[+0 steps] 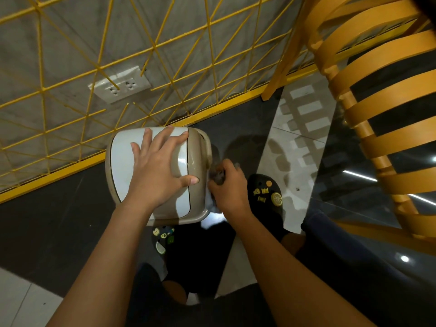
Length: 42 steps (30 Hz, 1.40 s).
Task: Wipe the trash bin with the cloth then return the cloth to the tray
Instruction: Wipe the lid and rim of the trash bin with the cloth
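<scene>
Left hand point(160, 166) spread wide, flat on trash bin point(198, 166) lid. Right hand point(227, 187) closed around cloth point(218, 175) — pressed against bin's side, beside black shoe point(266, 192).

We record dim, warm indoor light. The glossy dark floor point(354, 232) carries glare streaks and one bright spot at lower right. The slatted yellow structure point(377, 90) casts a striped shadow on a pale floor tile. A sheen marks the white lid of the trash bin point(122, 161). We note wide-angle bowing of the yellow wire grid point(118, 55), and soft focus at the frame edges.
</scene>
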Motion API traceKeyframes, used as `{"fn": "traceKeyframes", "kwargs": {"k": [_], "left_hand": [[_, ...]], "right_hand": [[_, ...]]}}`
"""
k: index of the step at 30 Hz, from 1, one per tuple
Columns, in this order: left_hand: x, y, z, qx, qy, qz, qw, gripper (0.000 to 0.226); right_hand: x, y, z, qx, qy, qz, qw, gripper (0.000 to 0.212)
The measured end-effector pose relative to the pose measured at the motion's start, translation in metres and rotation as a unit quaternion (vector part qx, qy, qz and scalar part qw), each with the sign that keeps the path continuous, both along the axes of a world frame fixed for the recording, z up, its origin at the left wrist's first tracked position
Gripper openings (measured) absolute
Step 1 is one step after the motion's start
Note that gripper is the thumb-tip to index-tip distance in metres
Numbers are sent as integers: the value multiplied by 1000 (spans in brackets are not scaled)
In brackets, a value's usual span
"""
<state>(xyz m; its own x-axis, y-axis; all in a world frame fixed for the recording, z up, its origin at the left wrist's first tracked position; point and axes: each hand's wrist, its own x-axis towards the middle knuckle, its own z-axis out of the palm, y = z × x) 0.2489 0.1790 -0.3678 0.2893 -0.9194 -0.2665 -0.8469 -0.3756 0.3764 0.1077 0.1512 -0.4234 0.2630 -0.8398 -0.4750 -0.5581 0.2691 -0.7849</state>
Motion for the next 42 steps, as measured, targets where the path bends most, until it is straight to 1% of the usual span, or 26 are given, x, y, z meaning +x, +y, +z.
{"fn": "traceKeyframes", "kwargs": {"k": [4,6,7,8,11,13,14,17,19,22,24,26,28,30,31,33,35,37,40,42], "left_hand": [[0,0,1,0,3,-1,1000,88],[0,0,1,1,-1,-4,1000,88],[0,0,1,0,0,-5,1000,88],[0,0,1,-1,2,-7,1000,88],[0,0,0,-2,3,-9,1000,88],[0,-1,0,-6,6,-8,1000,88],[0,-1,0,-8,9,-7,1000,88],[5,2,2,-2,16,-22,1000,88],[12,5,4,5,23,-49,999,87],[19,12,9,14,28,-102,994,86],[20,16,9,28,1,-134,991,88],[19,20,10,46,-28,-147,988,86],[16,25,11,48,-22,-126,991,78],[10,29,11,24,-9,-67,997,70],[6,31,12,13,-10,-27,1000,72],[-4,29,12,25,-14,58,998,91],[-14,27,11,49,-17,110,993,106],[-22,28,6,66,-18,122,990,109],[-29,30,-3,67,-24,111,991,107],[-30,30,-6,65,-34,102,992,107]], "right_hand": [[12,-34,2,-15,-2,22,1000,23],[19,-49,2,-40,-4,32,999,17],[22,-57,2,-55,4,46,997,12],[26,-66,0,-71,18,63,995,12],[34,-87,-1,-81,48,103,990,26],[35,-94,-3,-58,52,117,990,25],[34,-95,-5,-33,39,105,993,23],[25,-87,-12,89,-25,34,995,24],[19,-75,-18,140,-41,17,989,29],[11,-50,-25,173,-93,-37,980,31],[5,-33,-28,193,-137,-86,968,28],[1,-18,-30,203,-156,-118,960,25],[-1,-5,-30,203,-157,-133,957,22],[-2,10,-29,201,-161,-151,954,23],[-3,17,-29,203,-165,-160,952,24],[-4,29,-28,214,-171,-170,947,26],[-6,40,-25,221,-162,-169,947,25],[-8,47,-22,211,-149,-166,952,24],[-11,42,-16,133,-90,-129,979,22],[-9,34,-13,90,-61,-110,988,21]]}}
